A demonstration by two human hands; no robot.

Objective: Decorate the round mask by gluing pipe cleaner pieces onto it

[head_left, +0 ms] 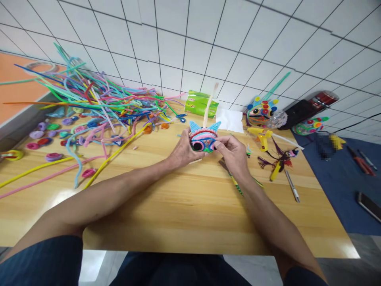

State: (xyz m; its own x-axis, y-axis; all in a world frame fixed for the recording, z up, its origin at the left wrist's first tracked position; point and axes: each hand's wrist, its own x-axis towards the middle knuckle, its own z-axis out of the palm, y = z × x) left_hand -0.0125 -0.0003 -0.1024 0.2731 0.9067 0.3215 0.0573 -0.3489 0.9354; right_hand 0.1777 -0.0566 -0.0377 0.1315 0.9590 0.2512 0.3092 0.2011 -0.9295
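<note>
A colourful pipe-cleaner face (204, 137) with two light-blue pointed ears and round dark eyes is held up above the wooden table. My left hand (182, 151) grips its left side, fingers behind and thumb near the lower edge. At the face's right eye, the thumb and fingertips of my right hand (233, 153) are pinched together against it; whether a small part is between them cannot be made out. A pale stick (210, 105) rises behind the face. A green packet (201, 104) and a white paper (229, 120) lie just beyond.
Loose pipe cleaners (119, 99) and small coiled pieces (53, 157) cover the table's left. At right are a yellow glue gun (262, 138), a pen (292, 186), a decorated face (262, 111) and a dark bottle (309, 109). Scissors (235, 180) lie beneath my right forearm.
</note>
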